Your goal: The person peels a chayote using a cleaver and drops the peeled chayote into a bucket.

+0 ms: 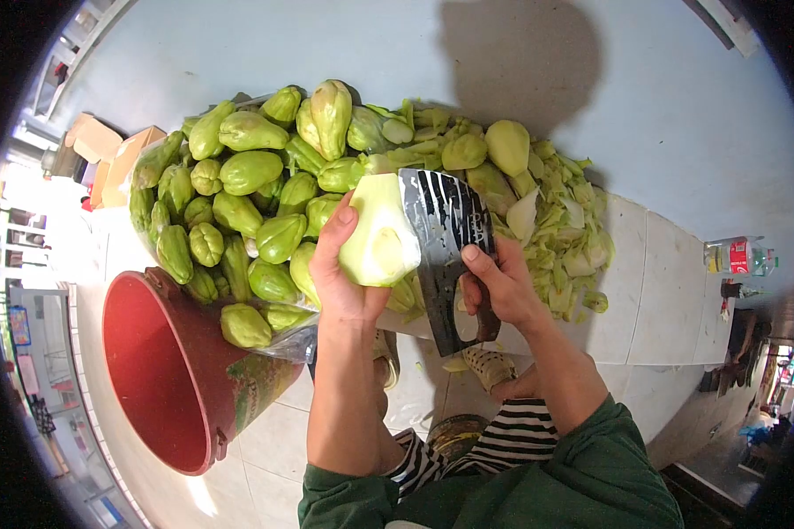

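Observation:
My left hand [353, 300] is closed around a pale, cut chayote [379, 234], with an oval hollow showing on its lower part. In my right hand [510, 286] is a broad black knife [445, 238] with white streaks on its blade and a looped handle. The blade's edge lies along the right side of the chayote, seemingly against it. Behind my left hand is a heap of whole green chayotes [251, 172]. Beyond my right hand lie pale green peelings [569, 234], with a peeled chayote [507, 147] at the top of that pile.
A large red bucket [163, 370] stands at the lower left, beside the heap. Clear plastic sheeting [291, 342] lies under the chayotes. At the right is a plastic bottle with a red label [739, 257]. Cardboard boxes [128, 167] stand at the far left.

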`<state>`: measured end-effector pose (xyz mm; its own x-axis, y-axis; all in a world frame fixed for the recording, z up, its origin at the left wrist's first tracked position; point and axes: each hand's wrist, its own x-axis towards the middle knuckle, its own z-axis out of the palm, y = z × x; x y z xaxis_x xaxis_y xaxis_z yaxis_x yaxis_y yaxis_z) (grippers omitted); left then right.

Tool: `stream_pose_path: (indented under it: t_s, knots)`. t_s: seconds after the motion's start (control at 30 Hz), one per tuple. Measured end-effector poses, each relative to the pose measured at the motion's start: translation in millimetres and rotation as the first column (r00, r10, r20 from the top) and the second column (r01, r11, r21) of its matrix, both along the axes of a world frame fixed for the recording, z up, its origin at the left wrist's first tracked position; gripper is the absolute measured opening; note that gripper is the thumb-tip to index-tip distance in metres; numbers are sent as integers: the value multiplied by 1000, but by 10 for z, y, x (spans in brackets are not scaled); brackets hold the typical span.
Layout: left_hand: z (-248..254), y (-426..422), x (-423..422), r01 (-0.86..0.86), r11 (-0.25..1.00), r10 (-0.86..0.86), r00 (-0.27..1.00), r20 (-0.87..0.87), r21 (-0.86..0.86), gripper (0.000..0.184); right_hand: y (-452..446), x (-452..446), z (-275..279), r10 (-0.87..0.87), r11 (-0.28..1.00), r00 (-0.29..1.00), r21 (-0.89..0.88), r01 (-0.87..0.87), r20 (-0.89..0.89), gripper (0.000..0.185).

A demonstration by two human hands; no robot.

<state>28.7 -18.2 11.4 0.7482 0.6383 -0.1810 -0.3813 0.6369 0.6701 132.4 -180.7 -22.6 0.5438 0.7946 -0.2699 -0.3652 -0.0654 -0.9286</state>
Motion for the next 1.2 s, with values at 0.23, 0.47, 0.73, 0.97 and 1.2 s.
stream_pose_path:
  t_s: [0.23, 0.47, 0.73, 0.97, 1.2]
  knots:
    - [17, -3, -3, -10, 1000, 10, 1000, -10, -8, 64, -8, -5, -26, 8, 1000, 1000, -6, -8, 6, 33]
    - [19, -3, 0, -13, 1000, 14, 1000, 14, -24, 63, 9, -24, 42, -11, 1000, 1000, -17, 12, 12, 34]
    - [-15, -71, 14, 51, 998, -50, 998, -27, 35, 62, 29, 1, 84, -78, 997, 997, -15, 78, 15, 35]
    - [-16, -80, 25, 56, 997, -55, 998, -24, 59, 64, 19, 0, 57, -97, 995, 995, -8, 98, 6, 35]
    - [-7, -89, 28, 51, 996, -49, 999, -18, 71, 65, 21, -25, 50, -94, 995, 995, 30, 94, 11, 35]
